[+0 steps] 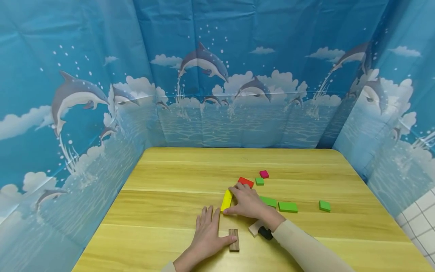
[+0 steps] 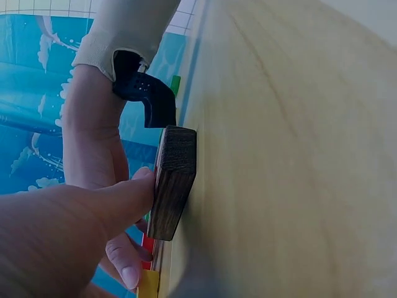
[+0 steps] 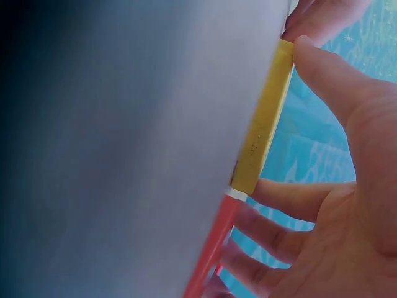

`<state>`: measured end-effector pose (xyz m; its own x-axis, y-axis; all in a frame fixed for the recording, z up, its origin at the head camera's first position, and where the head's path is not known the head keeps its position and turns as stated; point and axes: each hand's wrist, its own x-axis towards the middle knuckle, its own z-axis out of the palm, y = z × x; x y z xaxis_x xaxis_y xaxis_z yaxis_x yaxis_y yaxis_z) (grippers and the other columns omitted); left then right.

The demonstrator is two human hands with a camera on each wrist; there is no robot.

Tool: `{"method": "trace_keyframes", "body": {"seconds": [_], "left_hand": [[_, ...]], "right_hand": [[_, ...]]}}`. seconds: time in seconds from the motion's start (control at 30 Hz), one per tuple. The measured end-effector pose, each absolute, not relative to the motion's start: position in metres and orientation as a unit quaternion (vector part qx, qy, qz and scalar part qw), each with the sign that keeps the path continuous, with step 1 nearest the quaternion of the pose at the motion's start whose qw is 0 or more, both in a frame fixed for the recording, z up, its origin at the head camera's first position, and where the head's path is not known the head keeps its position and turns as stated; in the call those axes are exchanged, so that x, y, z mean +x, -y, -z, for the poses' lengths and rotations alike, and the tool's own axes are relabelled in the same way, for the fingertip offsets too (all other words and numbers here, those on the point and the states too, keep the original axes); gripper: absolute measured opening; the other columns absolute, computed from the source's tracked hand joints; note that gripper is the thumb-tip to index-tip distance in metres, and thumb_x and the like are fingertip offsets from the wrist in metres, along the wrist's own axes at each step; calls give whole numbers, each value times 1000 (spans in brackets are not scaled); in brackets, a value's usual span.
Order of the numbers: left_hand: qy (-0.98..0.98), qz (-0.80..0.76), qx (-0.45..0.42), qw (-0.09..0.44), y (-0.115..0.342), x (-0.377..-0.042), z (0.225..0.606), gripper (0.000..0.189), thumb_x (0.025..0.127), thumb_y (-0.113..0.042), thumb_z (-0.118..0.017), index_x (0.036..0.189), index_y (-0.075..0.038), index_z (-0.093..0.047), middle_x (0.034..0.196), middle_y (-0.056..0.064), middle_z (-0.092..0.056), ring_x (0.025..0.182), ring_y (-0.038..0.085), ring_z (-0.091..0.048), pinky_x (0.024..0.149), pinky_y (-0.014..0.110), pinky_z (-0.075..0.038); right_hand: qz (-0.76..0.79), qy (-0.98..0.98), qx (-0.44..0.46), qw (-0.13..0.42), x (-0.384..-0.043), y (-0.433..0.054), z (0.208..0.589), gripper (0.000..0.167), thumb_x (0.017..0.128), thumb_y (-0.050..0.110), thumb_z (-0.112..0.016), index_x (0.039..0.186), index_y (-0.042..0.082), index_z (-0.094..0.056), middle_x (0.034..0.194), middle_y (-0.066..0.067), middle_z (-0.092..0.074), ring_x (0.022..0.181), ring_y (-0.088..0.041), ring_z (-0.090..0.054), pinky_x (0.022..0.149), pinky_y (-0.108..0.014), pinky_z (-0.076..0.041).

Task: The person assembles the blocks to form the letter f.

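A yellow block (image 1: 226,200) lies on the wooden table, its long side pointing away from me. My right hand (image 1: 249,204) holds it by its two ends; in the right wrist view the thumb (image 3: 322,71) is at one end and the index finger (image 3: 291,195) at the other. Just beyond that hand is a red block (image 1: 245,182), partly covered by the fingers. My left hand (image 1: 208,232) rests on the table, fingers extended. Its thumb touches a dark brown wooden block (image 1: 233,246), which appears close up in the left wrist view.
Behind the red block are a small green block (image 1: 259,181) and a magenta one (image 1: 264,174). To the right lie green blocks (image 1: 288,207), with another (image 1: 324,206) farther off. A pale wooden block (image 1: 254,229) sits under the right wrist, beside its black camera mount (image 1: 265,233).
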<state>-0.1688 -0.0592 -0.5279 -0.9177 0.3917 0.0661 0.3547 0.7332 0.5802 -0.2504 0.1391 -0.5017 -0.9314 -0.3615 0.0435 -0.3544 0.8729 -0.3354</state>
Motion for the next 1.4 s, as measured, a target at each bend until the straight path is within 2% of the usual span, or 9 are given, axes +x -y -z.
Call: {"method": "trace_keyframes", "body": {"seconds": [0.23, 0.43, 0.5, 0.6, 0.77, 1.03, 1.4], "left_hand": [[-930, -306, 202, 30, 59, -168, 528, 106, 82, -70, -68, 153, 2, -35, 158, 32, -21, 147, 53, -10, 111, 72, -11], [-931, -304, 199, 36, 60, -168, 528, 108, 81, -71, -69, 153, 3, -35, 159, 32, -21, 147, 52, -10, 112, 71, -11], [-932, -302, 198, 36, 60, -169, 528, 108, 80, -71, -69, 153, 2, -35, 159, 31, -21, 147, 52, -10, 112, 71, -11], [-933, -301, 196, 36, 60, -169, 528, 108, 80, -71, -69, 153, 3, -36, 159, 31, -21, 147, 51, -10, 112, 71, -11], [-933, -300, 196, 34, 60, -169, 528, 107, 81, -70, -69, 152, 3, -37, 159, 31, -22, 147, 52, -10, 112, 71, -10], [-932, -303, 196, 41, 61, -169, 527, 107, 80, -69, -70, 152, 3, -37, 158, 32, -22, 147, 52, -10, 112, 72, -9], [-932, -303, 196, 42, 60, -170, 526, 107, 80, -70, -70, 153, 0, -37, 159, 31, -22, 148, 51, -10, 112, 71, -9]], "right_hand": [[187, -967, -173, 13, -252, -138, 503, 97, 69, 68, -82, 141, 9, -56, 130, -9, -54, 115, -29, -50, 92, -53, -44], [246, -954, -168, 28, -252, -136, 502, 95, 67, 52, -92, 142, 9, -51, 134, -8, -56, 118, -30, -52, 99, -52, -44], [273, -947, -166, 31, -252, -135, 501, 95, 66, 44, -95, 141, 8, -49, 129, -7, -58, 114, -28, -54, 96, -49, -47], [320, -932, -163, 42, -254, -135, 500, 94, 65, 30, -97, 141, 7, -47, 113, -5, -62, 98, -22, -59, 84, -42, -53], [393, -902, -165, 68, -255, -137, 501, 92, 67, 11, -95, 142, 9, -42, 88, -5, -63, 73, -17, -59, 65, -33, -53], [436, -882, -164, 69, -250, -140, 502, 83, 73, 1, -89, 141, 12, -44, 83, -9, -63, 64, -18, -59, 60, -31, -53], [418, -890, -175, 49, -241, -145, 499, 80, 75, 3, -88, 141, 9, -44, 80, -8, -60, 64, -18, -56, 58, -30, -50]]}}
